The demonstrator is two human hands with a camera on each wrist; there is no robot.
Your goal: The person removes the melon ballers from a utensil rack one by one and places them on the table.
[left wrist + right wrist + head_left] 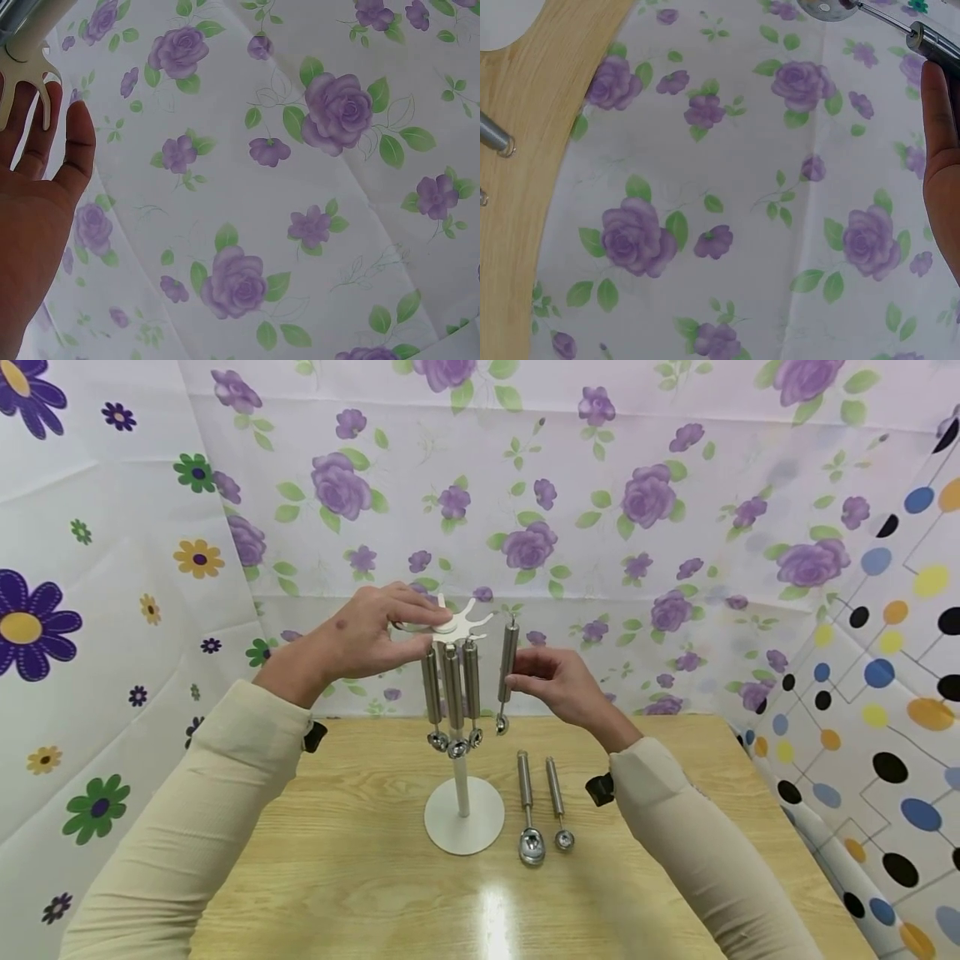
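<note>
Head view: the right hand (558, 687) pinches a scoop (508, 664) in its fingers, just beside the white rack (467, 627); the left hand's (378, 631) fingers grip the rack's top. Hanging seems in hand, calling for a free prong (481, 619).

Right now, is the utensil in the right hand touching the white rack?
Apart. In the head view, floral backdrop shows between the utensil in the right hand and the white rack.

White stand (450, 831), silver scoops (508, 652), purple-flowered white cloth (420, 452)
</note>
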